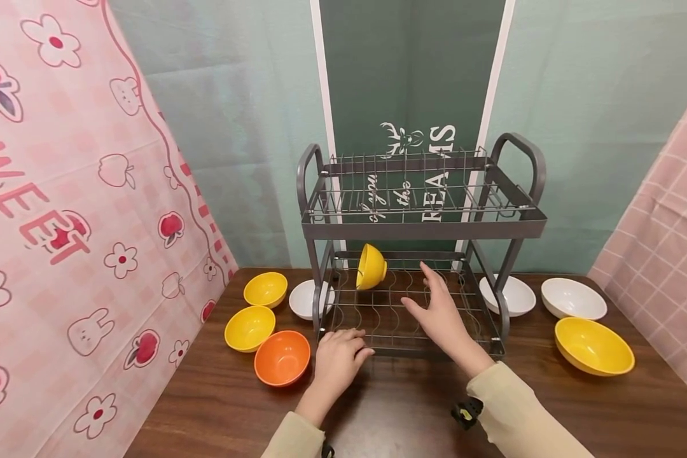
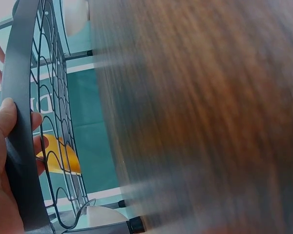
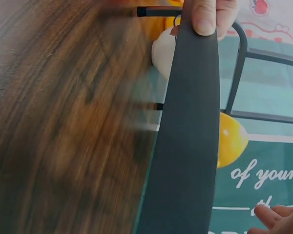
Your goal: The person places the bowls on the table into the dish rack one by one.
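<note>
A two-tier dark grey dish rack stands on the table. In its lower tier, left of the middle, a small yellow bowl sits on edge among the wires, its opening facing left. My left hand grips the front rail of that tier near the left corner; the left wrist view shows the thumb outside the rail and fingers curled over it. Over the lower tier, to the right of the bowl, my right hand hovers with thumb and fingers spread, holding nothing. The right wrist view shows its fingertips behind the rail.
Left of the rack are two yellow bowls, an orange bowl and a white bowl partly behind a post. To the right are two white bowls and a wider yellow bowl. Printed curtains hang around the table.
</note>
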The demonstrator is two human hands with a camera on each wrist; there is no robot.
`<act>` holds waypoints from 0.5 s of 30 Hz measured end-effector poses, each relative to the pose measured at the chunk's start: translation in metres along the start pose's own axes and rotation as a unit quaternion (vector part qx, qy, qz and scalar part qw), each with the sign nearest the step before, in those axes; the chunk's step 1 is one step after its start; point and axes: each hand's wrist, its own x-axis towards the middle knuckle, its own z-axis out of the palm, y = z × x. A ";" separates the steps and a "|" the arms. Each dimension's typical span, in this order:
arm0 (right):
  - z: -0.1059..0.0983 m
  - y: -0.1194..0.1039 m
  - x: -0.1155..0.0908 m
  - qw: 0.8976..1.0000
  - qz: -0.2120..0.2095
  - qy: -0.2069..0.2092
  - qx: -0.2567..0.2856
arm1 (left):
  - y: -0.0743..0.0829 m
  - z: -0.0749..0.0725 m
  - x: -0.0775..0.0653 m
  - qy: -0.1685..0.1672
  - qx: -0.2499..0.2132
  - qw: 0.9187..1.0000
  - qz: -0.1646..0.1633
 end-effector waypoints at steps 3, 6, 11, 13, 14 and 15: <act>-0.003 0.005 -0.007 1.000 -0.004 0.013 0.002 | -0.001 0.000 0.000 0.002 0.002 1.000 0.001; -0.007 0.009 -0.013 1.000 -0.002 0.025 0.003 | -0.001 0.000 0.000 0.004 0.003 1.000 0.002; -0.018 0.013 -0.023 0.999 0.010 0.045 0.026 | 0.000 0.000 0.000 0.003 0.005 1.000 0.004; -0.023 0.014 -0.027 0.998 0.014 0.055 0.042 | -0.001 0.000 0.000 0.004 0.006 1.000 0.004; -0.025 0.014 -0.029 0.997 0.016 0.060 0.047 | -0.001 0.001 -0.001 0.004 0.006 1.000 0.004; -0.028 0.015 -0.031 0.996 0.017 0.065 0.053 | -0.001 0.001 0.000 0.005 0.005 1.000 0.004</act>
